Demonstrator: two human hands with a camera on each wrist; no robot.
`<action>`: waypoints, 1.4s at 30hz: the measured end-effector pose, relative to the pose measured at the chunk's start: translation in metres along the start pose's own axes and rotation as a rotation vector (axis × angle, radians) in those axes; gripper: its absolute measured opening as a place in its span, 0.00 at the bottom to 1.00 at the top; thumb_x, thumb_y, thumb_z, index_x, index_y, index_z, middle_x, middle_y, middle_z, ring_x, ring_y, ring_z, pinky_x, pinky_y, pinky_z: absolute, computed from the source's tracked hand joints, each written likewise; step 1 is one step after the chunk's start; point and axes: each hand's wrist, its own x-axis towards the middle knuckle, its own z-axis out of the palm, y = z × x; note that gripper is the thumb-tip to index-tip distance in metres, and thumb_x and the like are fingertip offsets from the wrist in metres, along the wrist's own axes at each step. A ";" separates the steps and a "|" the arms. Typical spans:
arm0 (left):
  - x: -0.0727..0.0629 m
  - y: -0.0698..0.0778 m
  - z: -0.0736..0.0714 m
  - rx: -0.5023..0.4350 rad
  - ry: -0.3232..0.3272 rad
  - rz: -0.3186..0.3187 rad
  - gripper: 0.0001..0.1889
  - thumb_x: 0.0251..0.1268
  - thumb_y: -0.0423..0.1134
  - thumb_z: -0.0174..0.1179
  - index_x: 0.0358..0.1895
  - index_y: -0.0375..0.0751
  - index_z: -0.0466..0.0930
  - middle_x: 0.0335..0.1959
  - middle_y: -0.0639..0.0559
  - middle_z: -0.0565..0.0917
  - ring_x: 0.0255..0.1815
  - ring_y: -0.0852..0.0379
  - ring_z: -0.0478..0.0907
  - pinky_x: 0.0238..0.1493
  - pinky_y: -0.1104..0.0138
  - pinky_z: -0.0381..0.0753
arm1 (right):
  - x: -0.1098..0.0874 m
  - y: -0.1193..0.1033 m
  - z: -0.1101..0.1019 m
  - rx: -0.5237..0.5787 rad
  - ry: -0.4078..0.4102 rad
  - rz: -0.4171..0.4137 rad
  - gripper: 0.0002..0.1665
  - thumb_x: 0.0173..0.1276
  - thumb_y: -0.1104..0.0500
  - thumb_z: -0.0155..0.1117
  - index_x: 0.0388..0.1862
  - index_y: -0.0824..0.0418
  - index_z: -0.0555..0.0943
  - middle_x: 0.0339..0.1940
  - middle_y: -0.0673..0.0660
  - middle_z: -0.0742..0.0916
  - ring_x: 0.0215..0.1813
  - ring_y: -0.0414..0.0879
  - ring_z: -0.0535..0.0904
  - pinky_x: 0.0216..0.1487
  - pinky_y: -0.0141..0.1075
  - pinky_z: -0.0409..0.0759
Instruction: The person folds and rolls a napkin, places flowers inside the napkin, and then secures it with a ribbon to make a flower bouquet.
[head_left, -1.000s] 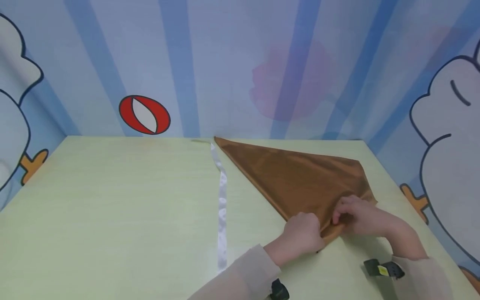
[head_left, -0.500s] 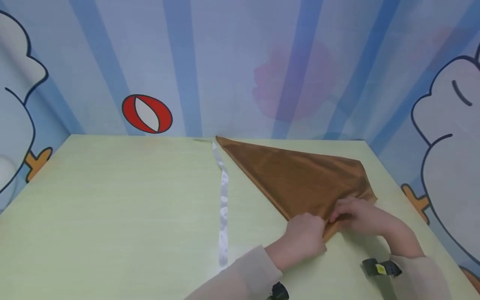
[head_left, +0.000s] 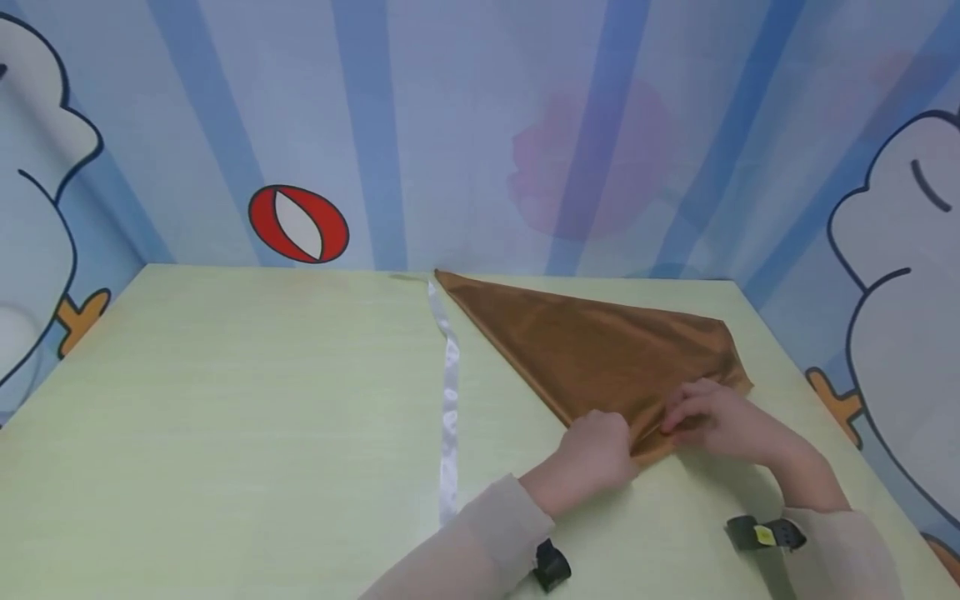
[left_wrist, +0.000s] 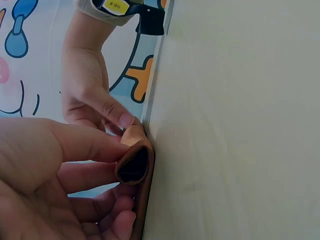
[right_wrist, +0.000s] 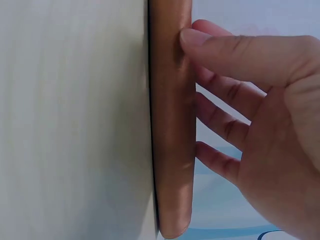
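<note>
A brown satin cloth [head_left: 585, 342] lies on the right part of the table, in a rough triangle whose sharp tip points to the far wall. Its near edge is turned up into a thick roll. My left hand [head_left: 588, 458] pinches the left end of that roll; in the left wrist view the hollow cloth end [left_wrist: 134, 165] shows between thumb and fingers. Further right along the same edge, my right hand [head_left: 716, 425] grips the roll. In the right wrist view the right thumb [right_wrist: 215, 47] lies on the roll, with the fingers behind it.
A white ribbon [head_left: 450, 408] runs lengthwise on the pale table [head_left: 247, 417], left of the cloth, and passes close to the left sleeve [head_left: 480, 533]. Printed walls [head_left: 465, 133] stand along the back and both sides.
The near edge has been rolled a little further up. My left hand has moved slightly left and away from me with it, while the right hand shifts slightly away. The view has drifted slightly.
</note>
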 end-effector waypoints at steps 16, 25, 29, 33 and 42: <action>-0.004 0.001 -0.005 0.184 0.092 0.028 0.10 0.47 0.44 0.70 0.20 0.50 0.76 0.21 0.59 0.76 0.23 0.62 0.74 0.16 0.68 0.67 | 0.005 0.002 0.008 -0.058 0.048 -0.108 0.12 0.53 0.67 0.73 0.34 0.52 0.85 0.35 0.45 0.85 0.40 0.43 0.79 0.41 0.40 0.76; -0.003 -0.001 -0.005 0.104 0.091 -0.008 0.13 0.48 0.42 0.69 0.17 0.49 0.72 0.16 0.58 0.73 0.18 0.62 0.69 0.15 0.68 0.64 | 0.010 -0.009 0.006 -0.066 0.074 0.016 0.12 0.54 0.68 0.72 0.33 0.51 0.86 0.33 0.42 0.83 0.40 0.45 0.77 0.41 0.40 0.76; -0.001 -0.004 -0.007 0.049 0.078 -0.035 0.14 0.50 0.42 0.68 0.16 0.48 0.72 0.15 0.58 0.70 0.17 0.62 0.67 0.15 0.68 0.64 | 0.010 -0.009 0.004 -0.068 0.022 0.032 0.12 0.55 0.69 0.70 0.32 0.52 0.86 0.33 0.43 0.81 0.41 0.46 0.76 0.42 0.41 0.75; 0.001 -0.008 -0.008 0.019 0.081 -0.054 0.14 0.52 0.43 0.67 0.18 0.48 0.71 0.16 0.58 0.70 0.18 0.62 0.68 0.16 0.68 0.64 | 0.009 -0.009 0.004 -0.075 -0.026 0.046 0.13 0.56 0.70 0.69 0.37 0.54 0.86 0.38 0.45 0.82 0.44 0.48 0.77 0.44 0.44 0.76; 0.004 -0.011 -0.009 0.043 0.085 -0.038 0.09 0.53 0.43 0.66 0.20 0.52 0.77 0.17 0.62 0.74 0.20 0.63 0.71 0.17 0.69 0.65 | 0.013 -0.003 0.014 -0.167 0.087 -0.102 0.11 0.52 0.68 0.72 0.34 0.55 0.85 0.36 0.48 0.85 0.39 0.49 0.78 0.39 0.44 0.75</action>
